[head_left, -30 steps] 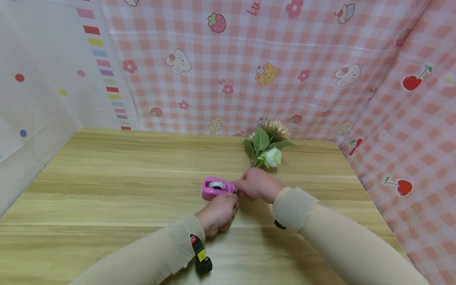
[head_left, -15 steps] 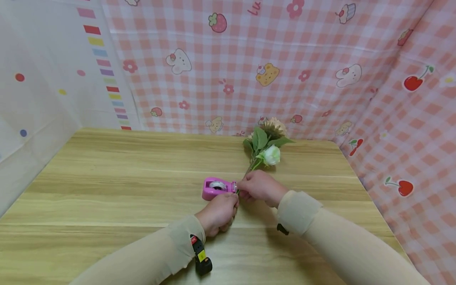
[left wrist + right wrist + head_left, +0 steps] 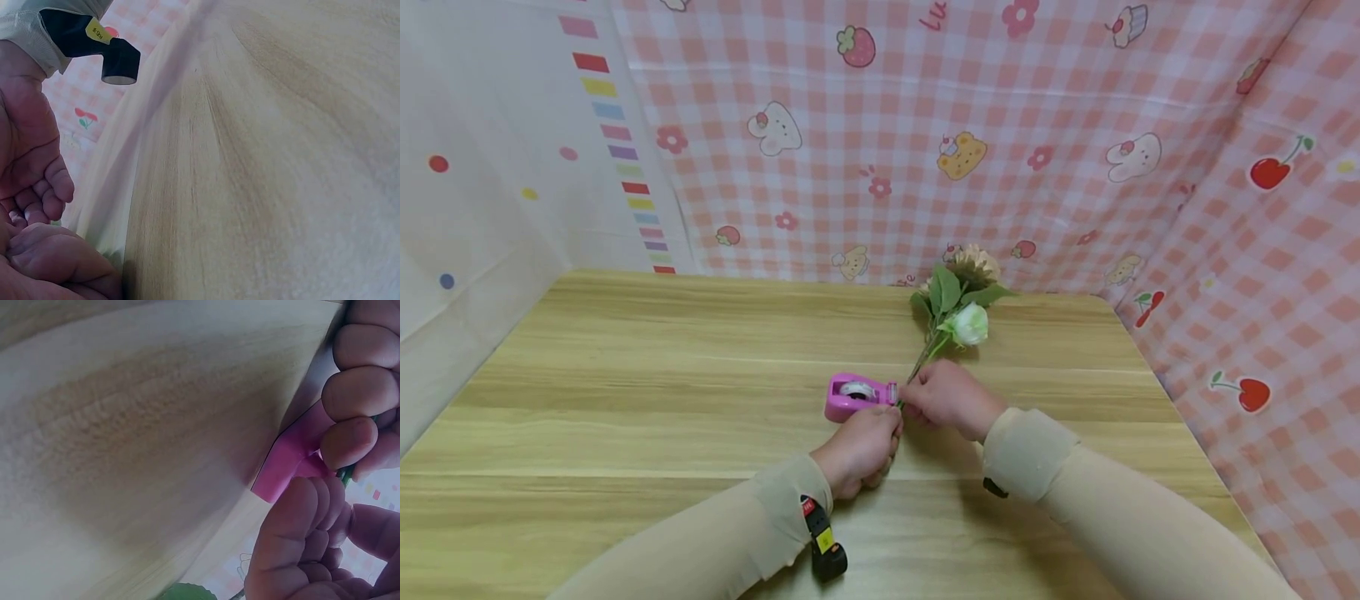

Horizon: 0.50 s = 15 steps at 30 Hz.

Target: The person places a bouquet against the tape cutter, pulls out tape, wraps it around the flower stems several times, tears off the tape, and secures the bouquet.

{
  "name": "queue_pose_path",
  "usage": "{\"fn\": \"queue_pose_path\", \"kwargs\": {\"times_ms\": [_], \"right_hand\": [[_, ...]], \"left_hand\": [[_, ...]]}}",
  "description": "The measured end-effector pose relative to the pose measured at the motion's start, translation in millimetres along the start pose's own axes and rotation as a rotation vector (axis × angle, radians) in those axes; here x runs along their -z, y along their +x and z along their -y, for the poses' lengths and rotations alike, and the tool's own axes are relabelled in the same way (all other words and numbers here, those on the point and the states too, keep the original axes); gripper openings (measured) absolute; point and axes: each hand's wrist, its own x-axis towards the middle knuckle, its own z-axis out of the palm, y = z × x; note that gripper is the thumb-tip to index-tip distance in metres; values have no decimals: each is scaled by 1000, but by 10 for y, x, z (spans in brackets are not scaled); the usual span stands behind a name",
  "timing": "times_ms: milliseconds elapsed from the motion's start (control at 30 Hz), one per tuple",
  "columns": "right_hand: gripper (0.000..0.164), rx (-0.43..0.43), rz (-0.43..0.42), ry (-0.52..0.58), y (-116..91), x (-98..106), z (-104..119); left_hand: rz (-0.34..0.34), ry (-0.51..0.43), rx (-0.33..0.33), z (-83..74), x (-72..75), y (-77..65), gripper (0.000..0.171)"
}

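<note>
A small bunch of artificial flowers lies at the right of the head view, with a white rose [image 3: 970, 323], a beige bloom [image 3: 973, 267] and green leaves [image 3: 945, 288]. Its stems [image 3: 921, 361] run down to both hands. My left hand [image 3: 861, 448] grips the lower stem ends with curled fingers. Just above it, my right hand [image 3: 953, 400] pinches the stems between thumb and fingers. A bit of green stem [image 3: 345, 475] shows between the hands in the right wrist view. Against the hands stands a pink tape dispenser [image 3: 841, 408] with a tape roll [image 3: 857, 390]. Whether tape is on the stems is hidden.
The hands work over a wood-grain table [image 3: 662, 400]. A pink checked cloth [image 3: 820, 167] hangs behind and along the right side, and a white dotted cloth [image 3: 482, 200] on the left. Each wrist wears a black strap; the left strap [image 3: 822, 537] shows a yellow label.
My right hand has slid slightly down along the stems, so more stem shows above it. The flower heads have shifted a little left. My left hand and the tape dispenser look unmoved.
</note>
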Motion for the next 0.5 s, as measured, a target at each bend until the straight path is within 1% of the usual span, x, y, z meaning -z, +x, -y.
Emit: {"fn": "queue_pose_path", "kwargs": {"times_ms": [133,500], "right_hand": [[42,9,-5,-57,-20,-3,14],[41,12,-16,-89,-27,-9,2]], "left_hand": [[5,-7,-2,4,-3,8,32],[14,0,-6,-1,-7,10,32]]}}
